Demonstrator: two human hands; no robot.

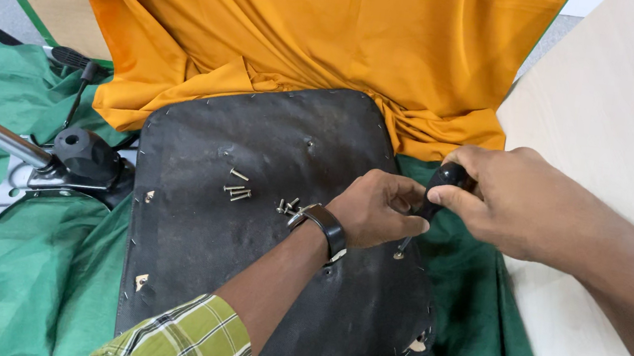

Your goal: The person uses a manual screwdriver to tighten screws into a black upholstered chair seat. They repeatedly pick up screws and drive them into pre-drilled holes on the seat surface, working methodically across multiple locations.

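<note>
An upturned black seat pan [242,273] lies on green cloth, its edge stapled. My right hand [513,200] grips the black handle of a screwdriver [436,192], whose tip stands on a screw near the pan's right edge. My left hand [377,209], with a black wristwatch on the wrist, curls around the screwdriver's shaft just above the tip. Several loose silver screws [238,189] lie in the middle of the pan, left of my left hand, with a few more screws [287,206] right by the wrist.
A chair mechanism with a black knob and a chrome gas cylinder [64,161] lies on the green cloth [3,277] at the left. Orange fabric [309,34] is draped behind the pan. A pale wooden tabletop [626,118] fills the right side.
</note>
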